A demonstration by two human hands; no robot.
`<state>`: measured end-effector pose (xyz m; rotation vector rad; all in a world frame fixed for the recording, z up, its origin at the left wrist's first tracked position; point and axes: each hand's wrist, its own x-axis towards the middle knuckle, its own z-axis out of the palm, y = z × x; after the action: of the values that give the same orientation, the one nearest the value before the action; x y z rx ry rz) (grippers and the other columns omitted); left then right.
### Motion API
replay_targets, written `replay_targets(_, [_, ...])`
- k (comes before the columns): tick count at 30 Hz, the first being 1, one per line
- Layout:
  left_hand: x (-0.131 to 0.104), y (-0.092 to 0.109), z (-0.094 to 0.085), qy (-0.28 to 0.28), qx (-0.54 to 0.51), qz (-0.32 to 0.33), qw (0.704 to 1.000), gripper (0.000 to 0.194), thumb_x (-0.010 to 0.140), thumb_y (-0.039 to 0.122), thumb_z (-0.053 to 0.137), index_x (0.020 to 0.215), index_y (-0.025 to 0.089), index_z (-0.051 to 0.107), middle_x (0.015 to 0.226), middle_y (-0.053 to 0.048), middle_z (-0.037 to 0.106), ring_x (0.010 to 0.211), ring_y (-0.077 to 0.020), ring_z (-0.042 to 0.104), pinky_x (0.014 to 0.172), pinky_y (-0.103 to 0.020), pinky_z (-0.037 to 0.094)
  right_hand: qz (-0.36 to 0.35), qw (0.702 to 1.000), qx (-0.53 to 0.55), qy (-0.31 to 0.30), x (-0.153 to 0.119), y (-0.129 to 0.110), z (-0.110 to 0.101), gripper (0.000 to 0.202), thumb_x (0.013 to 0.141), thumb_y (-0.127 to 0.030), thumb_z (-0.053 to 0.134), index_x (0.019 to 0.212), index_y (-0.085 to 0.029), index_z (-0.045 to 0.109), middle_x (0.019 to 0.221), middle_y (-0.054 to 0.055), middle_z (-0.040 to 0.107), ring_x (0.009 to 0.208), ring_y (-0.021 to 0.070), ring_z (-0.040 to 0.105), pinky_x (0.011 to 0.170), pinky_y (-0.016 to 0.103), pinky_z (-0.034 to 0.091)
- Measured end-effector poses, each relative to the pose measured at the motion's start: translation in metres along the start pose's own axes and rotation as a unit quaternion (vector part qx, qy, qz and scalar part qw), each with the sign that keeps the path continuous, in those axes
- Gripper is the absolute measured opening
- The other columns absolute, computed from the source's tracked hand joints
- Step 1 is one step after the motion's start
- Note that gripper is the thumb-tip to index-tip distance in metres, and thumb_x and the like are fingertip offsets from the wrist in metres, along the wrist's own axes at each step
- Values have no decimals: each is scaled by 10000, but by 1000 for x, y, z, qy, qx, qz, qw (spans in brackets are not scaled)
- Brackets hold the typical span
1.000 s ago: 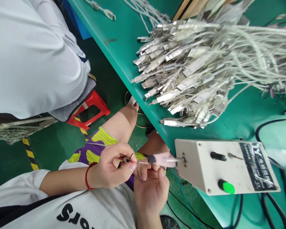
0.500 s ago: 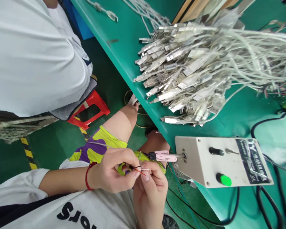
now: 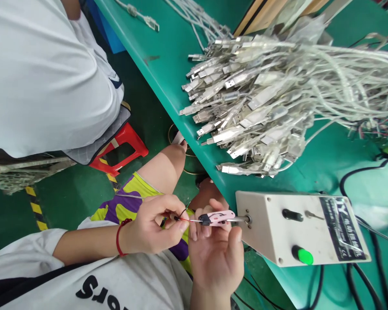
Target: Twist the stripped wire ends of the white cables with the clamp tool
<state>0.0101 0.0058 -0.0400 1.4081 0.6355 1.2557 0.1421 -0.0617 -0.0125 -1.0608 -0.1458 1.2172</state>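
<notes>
My left hand (image 3: 160, 224) pinches the end of a grey cable (image 3: 129, 196), from which thin red, white and black wires (image 3: 188, 220) stick out. Those wires reach the black tip of a pink clip (image 3: 218, 218), which sits on the metal shaft of a beige machine box (image 3: 278, 228). My right hand (image 3: 215, 254) is palm up under the clip, with its fingers spread and partly hidden behind it. Whether a wire is held in the clip's tip is too small to tell.
A big pile of USB cables (image 3: 245, 99) lies on the green table (image 3: 168, 64). A person in a white shirt (image 3: 51, 86) sits at the left by a red stool (image 3: 126, 148). Black cables (image 3: 352, 275) run beside the machine.
My right hand has let go of the wires, moved right to the clip and opened. My left hand still holds the cable end, and the wires now point toward the clip.
</notes>
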Motion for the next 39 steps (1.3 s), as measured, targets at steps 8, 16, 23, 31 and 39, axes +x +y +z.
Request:
replay_targets(8, [2,-2,3,7,-12,-17,1000,102,973,146,749,964,210,671,732,24,633,502,-70,457,490,-180,388,67,996,52,-42,5,-3,0,460,915,-682,865,1174,-303,887,601,-103,255,543,90,161,497,199,307])
replay_targets(16, [2,-5,6,-11,1,-20,1000,117,955,121,737,968,214,668,724,32,634,485,-63,439,477,-180,362,-12,997,42,-65,10,6,1,335,1041,-592,762,1139,-303,900,487,-123,188,474,74,78,452,214,169])
replay_targets(23, [2,-6,7,-13,-2,-24,1000,95,968,142,745,963,203,672,722,28,633,481,-60,428,476,-183,360,8,997,36,-68,10,7,-3,433,972,-673,808,1150,-286,887,510,-121,224,499,86,113,474,218,226])
replay_targets(31, [-1,-7,7,-15,-12,-27,999,80,1029,204,724,991,215,654,708,32,613,481,-67,434,486,-195,368,120,991,53,-1,3,18,-28,655,859,-785,808,1225,-247,884,596,-30,474,604,158,352,641,302,412])
replay_targets(39, [-3,-3,4,-8,-26,-23,999,78,1085,236,685,1016,218,652,735,5,670,530,-93,572,524,-186,468,99,994,30,-32,0,39,-43,463,965,-639,741,1114,-217,863,599,-37,487,598,157,377,635,291,408])
